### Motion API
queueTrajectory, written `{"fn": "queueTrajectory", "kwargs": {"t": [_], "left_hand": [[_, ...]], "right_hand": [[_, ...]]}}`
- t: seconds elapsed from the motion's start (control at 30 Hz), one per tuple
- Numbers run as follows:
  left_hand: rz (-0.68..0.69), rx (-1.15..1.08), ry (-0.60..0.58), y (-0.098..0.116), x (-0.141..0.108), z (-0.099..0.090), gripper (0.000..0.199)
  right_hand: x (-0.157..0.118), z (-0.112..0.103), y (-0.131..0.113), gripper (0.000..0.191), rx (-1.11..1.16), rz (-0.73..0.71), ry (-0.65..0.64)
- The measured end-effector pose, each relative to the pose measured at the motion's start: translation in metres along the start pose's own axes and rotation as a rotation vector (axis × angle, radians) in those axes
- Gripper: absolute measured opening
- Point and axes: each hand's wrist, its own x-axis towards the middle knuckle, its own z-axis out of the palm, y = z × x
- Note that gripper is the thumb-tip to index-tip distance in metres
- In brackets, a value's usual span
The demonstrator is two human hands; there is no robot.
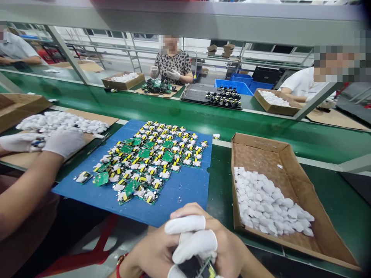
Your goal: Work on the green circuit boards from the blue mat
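Observation:
At the bottom centre my left hand [155, 245] and my right hand [224, 237] are pressed together, with white finger cots on some fingers. Between them they grip a small circuit board [206, 268]. Its black part, green edge and a bit of yellow show below my fingers; the rest is hidden. Something white sits against the board under the fingertips. In front of my hands a blue sheet [191, 193] carries many green boards [150, 170] with yellow parts and white blobs, several of them turned green side up.
To the right stands a cardboard tray [257, 143] with a heap of white pieces [266, 204]. At the left, a co-worker's gloved hands [65, 143] work beside more white pieces [62, 121]. Other people sit across the green conveyor belt [174, 112], and a metal frame [185, 19] spans overhead.

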Motion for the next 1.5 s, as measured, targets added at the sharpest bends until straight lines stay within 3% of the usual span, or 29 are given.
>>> {"fn": "queueTrajectory", "kwargs": {"t": [0.1,0.2,0.43,0.7,0.9,1.07,1.23,1.33,1.5], "left_hand": [[0.033,-0.083,0.071,-0.007,-0.003,0.004,0.054],[0.049,-0.158,0.103,-0.011,-0.004,0.007,0.051],[0.045,0.012,-0.161,0.003,0.006,-0.010,0.048],[0.170,0.023,-0.189,0.008,0.007,-0.013,0.038],[0.090,-0.109,-0.045,0.004,0.004,-0.007,0.040],[-0.119,-0.457,0.029,-0.003,-0.003,0.005,0.038],[-0.365,-0.651,0.279,-0.016,-0.009,0.015,0.053],[-0.445,-0.741,0.362,-0.027,-0.009,0.021,0.056],[-0.476,-0.747,0.458,-0.032,-0.007,0.027,0.059]], "right_hand": [[0.005,-0.002,0.000,0.068,0.203,0.011,-0.043],[0.005,-0.004,0.002,0.063,0.232,0.027,-0.040],[0.004,-0.001,0.014,0.056,0.125,-0.115,-0.073],[-0.001,0.002,0.021,0.045,0.160,-0.121,-0.126],[-0.001,0.003,0.020,0.046,0.103,-0.185,-0.044],[0.001,0.000,0.015,0.059,0.357,-0.001,0.009],[-0.004,-0.002,0.009,0.034,0.315,0.259,0.223],[-0.008,-0.006,0.010,0.024,0.221,0.369,0.183],[-0.011,-0.010,0.016,0.019,0.159,0.273,0.141]]}}
